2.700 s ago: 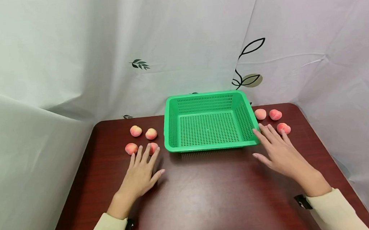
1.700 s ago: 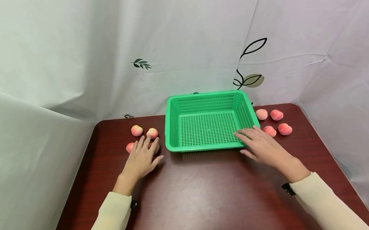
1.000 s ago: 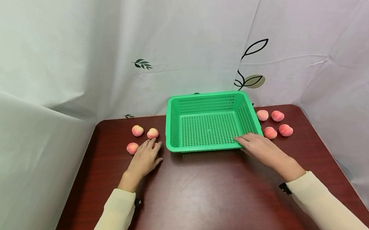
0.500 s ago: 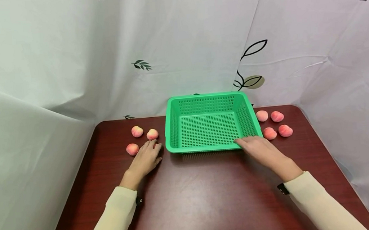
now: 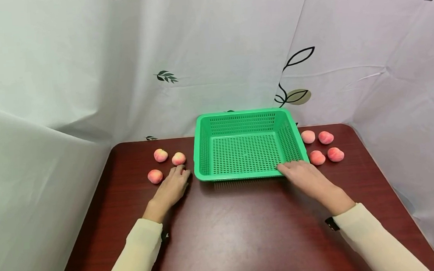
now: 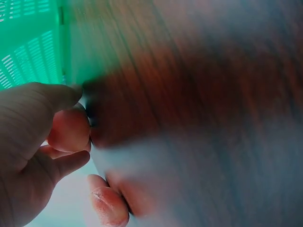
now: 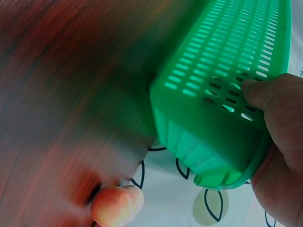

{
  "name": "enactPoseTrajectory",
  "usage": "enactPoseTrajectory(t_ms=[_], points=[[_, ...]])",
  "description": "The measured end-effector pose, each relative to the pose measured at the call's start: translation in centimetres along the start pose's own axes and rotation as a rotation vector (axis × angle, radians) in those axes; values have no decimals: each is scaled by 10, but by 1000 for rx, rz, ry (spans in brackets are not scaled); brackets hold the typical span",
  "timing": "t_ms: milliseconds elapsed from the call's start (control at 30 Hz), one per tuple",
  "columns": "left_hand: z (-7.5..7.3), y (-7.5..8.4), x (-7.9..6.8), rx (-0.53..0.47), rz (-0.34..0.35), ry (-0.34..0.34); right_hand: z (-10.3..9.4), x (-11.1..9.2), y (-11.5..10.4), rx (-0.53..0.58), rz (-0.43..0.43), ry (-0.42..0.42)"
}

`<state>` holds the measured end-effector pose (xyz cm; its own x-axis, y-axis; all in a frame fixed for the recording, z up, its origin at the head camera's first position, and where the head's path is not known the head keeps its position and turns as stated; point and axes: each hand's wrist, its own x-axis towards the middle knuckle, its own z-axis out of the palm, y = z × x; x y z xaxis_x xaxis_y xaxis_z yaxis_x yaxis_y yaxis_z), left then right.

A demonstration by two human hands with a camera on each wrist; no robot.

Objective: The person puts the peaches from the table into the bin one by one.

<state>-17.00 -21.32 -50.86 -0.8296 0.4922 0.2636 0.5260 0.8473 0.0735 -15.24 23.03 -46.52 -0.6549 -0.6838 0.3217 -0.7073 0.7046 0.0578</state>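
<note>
A green plastic basket (image 5: 243, 175) with perforated walls stands at the back of the table, nothing inside it. My right hand (image 5: 306, 178) grips its front rim near the right corner; in the right wrist view the thumb (image 7: 258, 92) presses the outer wall while the other fingers pass over the rim. Left of the basket, my left hand (image 5: 170, 189) holds a peach (image 6: 69, 130) low at the tabletop, fingers curled about it. From the head view that peach is mostly hidden under the hand. Beside the left hand lie three more peaches, the closest (image 5: 155, 176) just to its left.
Several peaches (image 5: 317, 157) lie right of the basket at the table's back right. The dark red wooden table (image 5: 240, 235) has rounded far corners. White patterned cloth (image 5: 210, 46) hangs behind the table and along both sides.
My right hand has moved left from over the right-hand peaches and taken hold of the basket's front rim. My left hand's spread fingers have closed round a peach. The basket stays in place.
</note>
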Motion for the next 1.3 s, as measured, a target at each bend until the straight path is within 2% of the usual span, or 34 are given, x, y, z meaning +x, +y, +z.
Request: enactPoseTrajectory(t_ms=[300,467,700,933,1300], points=[[2,-2,-1,23,37,11,4,-1,-1,-25,16,5],[-2,0,-3,3,19,7,6,-1,-1,-32,14,19],[-16,2,-3,-2,-21,-1,6,-2,-3,-40,21,40],[-33,4,2,27,16,58,5,-2,-4,-35,9,59],[-60,8,17,57,100,194,4,-1,-4,-40,32,15]])
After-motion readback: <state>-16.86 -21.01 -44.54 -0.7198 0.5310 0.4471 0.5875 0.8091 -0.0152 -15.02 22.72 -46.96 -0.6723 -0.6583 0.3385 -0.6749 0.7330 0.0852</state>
